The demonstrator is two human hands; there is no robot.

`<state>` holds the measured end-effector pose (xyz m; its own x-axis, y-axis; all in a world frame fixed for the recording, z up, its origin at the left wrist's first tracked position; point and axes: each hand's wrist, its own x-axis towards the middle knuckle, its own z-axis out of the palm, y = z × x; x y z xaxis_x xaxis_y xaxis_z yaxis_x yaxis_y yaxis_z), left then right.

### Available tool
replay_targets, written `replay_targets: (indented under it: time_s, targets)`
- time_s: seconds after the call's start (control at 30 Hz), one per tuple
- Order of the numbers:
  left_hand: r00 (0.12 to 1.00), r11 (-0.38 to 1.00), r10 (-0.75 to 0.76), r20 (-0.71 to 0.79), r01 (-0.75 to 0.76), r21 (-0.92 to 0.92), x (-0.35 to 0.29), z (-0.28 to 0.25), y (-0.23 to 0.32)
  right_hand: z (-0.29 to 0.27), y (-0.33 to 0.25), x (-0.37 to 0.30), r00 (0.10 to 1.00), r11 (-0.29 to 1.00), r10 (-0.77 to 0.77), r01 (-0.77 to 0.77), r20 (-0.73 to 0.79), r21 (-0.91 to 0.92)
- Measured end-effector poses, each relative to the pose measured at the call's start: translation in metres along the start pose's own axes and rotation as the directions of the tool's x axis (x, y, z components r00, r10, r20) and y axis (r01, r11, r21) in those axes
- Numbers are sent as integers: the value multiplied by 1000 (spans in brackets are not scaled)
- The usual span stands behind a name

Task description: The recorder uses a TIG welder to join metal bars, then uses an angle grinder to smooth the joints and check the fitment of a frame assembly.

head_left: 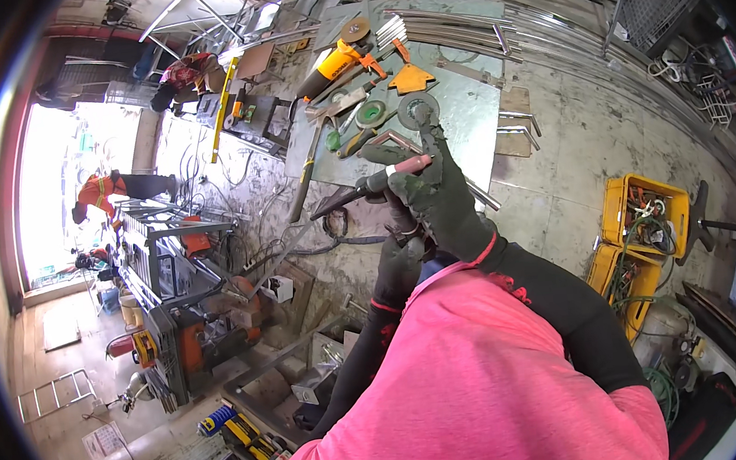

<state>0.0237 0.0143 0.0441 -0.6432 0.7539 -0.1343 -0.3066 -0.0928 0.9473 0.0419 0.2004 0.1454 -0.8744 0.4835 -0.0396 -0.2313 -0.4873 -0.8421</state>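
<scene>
My right hand (441,191), in a dark grey glove, is over the near edge of the metal-topped table (469,105), with one finger stretched toward a grey disc (417,110). A tool with a reddish handle (411,166) and a dark tapered end lies across this hand, apparently gripped by it. My left hand (400,266), also gloved, is lower and closer to me. Its fingers curl up near the tool's underside; what they hold is hidden. Beyond are a yellow power tool (327,71), an orange arrow-shaped piece (410,78) and a green-ringed disc (370,113).
A hammer (306,173) lies by the table's left edge. Metal tubes (448,33) lie across its far side. Yellow crates (641,187) with cables stand on the right. Metal frames (162,307) crowd the left. Two people work there, one in orange (99,193), one in red (187,74).
</scene>
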Motion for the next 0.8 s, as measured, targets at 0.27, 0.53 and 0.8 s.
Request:
replay_targets:
  time_s: [0.27, 0.53, 0.8]
  targets:
    - [996, 993, -89, -5, 89, 83, 2, 3, 3, -14, 1, 3, 998, 993, -14, 7, 60, 121]
    - [991, 992, -124, 46, 124, 11, 12, 10, 7, -21, -17, -3, 998, 1000, 5, -4, 69, -5]
    - [993, 962, -108, -38, 115, 250, 25, -54, 97, -20, -22, -8, 990, 975, -43, 13, 132, 221]
